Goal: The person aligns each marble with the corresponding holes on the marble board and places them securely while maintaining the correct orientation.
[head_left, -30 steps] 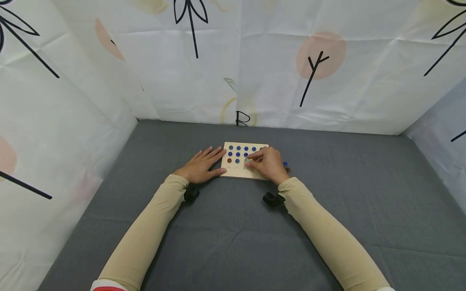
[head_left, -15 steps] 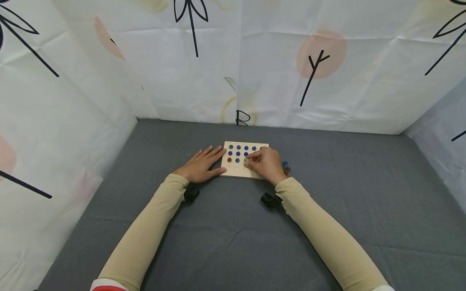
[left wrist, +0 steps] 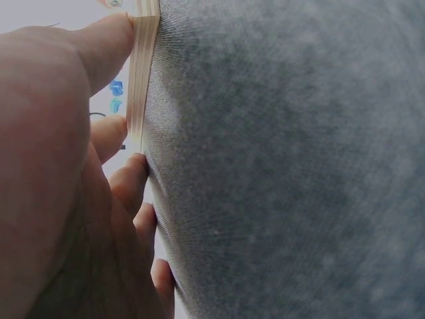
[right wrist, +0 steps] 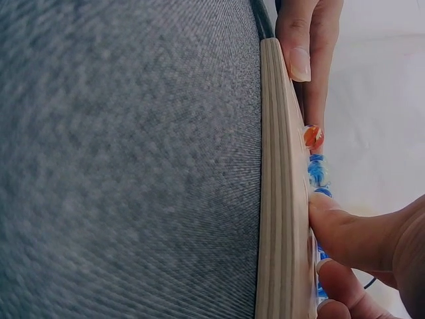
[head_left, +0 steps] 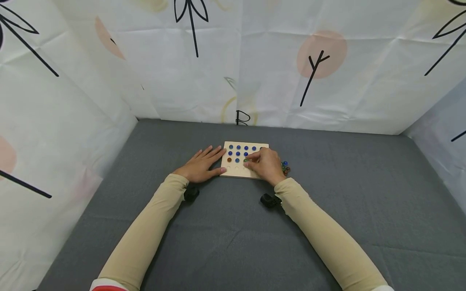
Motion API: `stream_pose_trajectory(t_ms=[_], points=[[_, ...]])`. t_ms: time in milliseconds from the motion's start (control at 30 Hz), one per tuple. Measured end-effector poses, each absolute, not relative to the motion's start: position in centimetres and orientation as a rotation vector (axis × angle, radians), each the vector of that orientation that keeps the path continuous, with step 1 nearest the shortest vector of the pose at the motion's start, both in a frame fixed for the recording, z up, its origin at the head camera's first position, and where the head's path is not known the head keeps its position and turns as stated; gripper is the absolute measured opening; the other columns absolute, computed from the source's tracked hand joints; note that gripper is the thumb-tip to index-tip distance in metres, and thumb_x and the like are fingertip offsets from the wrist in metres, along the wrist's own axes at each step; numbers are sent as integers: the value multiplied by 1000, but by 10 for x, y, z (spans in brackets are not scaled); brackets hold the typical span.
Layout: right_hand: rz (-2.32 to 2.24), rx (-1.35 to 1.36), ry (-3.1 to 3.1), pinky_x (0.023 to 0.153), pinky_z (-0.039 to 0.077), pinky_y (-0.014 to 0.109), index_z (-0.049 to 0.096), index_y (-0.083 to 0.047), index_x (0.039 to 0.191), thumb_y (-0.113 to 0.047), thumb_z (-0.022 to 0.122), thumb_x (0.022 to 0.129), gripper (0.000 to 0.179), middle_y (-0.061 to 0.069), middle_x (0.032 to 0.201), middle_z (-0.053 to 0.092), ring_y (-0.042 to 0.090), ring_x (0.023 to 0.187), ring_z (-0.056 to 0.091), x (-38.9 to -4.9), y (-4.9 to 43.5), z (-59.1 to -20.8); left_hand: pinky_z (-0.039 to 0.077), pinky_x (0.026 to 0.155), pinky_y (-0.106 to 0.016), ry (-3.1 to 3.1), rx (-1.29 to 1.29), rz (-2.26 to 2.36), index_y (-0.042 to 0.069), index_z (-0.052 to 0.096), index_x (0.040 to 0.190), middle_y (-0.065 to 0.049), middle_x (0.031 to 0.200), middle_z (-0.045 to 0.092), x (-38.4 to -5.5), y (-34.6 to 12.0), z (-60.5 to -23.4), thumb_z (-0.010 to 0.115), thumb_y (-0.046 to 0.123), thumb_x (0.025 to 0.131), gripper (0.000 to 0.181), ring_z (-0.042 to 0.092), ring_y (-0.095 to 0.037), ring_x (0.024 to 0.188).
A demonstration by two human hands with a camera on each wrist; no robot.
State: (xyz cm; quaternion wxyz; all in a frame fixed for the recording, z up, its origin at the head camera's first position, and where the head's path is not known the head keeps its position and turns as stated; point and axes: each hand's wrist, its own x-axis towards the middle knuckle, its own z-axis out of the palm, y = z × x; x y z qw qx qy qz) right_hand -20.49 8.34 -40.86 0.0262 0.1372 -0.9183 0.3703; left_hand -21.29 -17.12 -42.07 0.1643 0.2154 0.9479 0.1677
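Observation:
A pale wooden board (head_left: 236,172) with round hollows lies on the grey cloth, its two far rows holding blue marbles. In its third row sit an orange-brown marble (head_left: 229,160), a blue marble (head_left: 237,160) and a green marble (head_left: 245,160). Thumb and forefinger of my right hand (head_left: 267,165) pinch the green marble down at the board; in the right wrist view the thumb (right wrist: 339,229) hides it. My left hand (head_left: 200,167) lies flat with fingers spread, its thumb and fingertips against the board's left side. The board's right part is hidden under my right hand.
Several loose marbles (head_left: 285,165), blue, green and brown, lie on the cloth just right of the board, partly behind my right hand. A white printed curtain (head_left: 269,93) rises behind the grey table cloth (head_left: 225,234) and along both sides.
My right hand and wrist have shifted very slightly left, uncovering more of the loose marbles. The green marble has turned a little between the fingertips. My left hand stays in place.

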Motion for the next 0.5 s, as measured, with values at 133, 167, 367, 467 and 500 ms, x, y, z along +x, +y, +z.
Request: stream_pose_trajectory(t_ms=[133,167,367,467,500], points=[[1145,430,-2843,61,48,35,82,-5,104,-19,83,88,21,8,83,67,23,74,62,-205,84,-409,-3,125,-50,2707,617,472,24,13,165,-1,170,8,-212,-171,-419,46,56,105,77,-1,-27,156],[1144,431,-2846,61,47,35,82,-5,104,-19,83,88,21,8,83,67,23,74,61,-205,84,-409,-2,125,-50,2708,619,470,24,13,165,-1,170,8,-211,-171,-419,46,56,105,76,0,-28,156],[1165,421,-2849,59,43,32,82,-6,105,-19,84,87,22,8,84,67,20,71,58,-204,86,-405,-1,124,-52,2708,635,483,20,15,165,-6,170,10,-207,-169,-412,46,56,105,77,2,-31,156],[1146,445,-2826,59,45,32,82,-6,105,-18,83,87,21,9,86,68,21,70,59,-204,90,-404,0,124,-52,2710,631,478,19,14,165,-7,170,10,-206,-168,-410,46,55,105,77,2,-32,156],[1136,456,-2818,59,46,32,82,-6,105,-17,83,88,21,10,87,69,21,71,60,-204,91,-404,0,124,-52,2711,632,475,19,14,165,-7,170,11,-206,-168,-410,46,55,106,77,2,-32,156]])
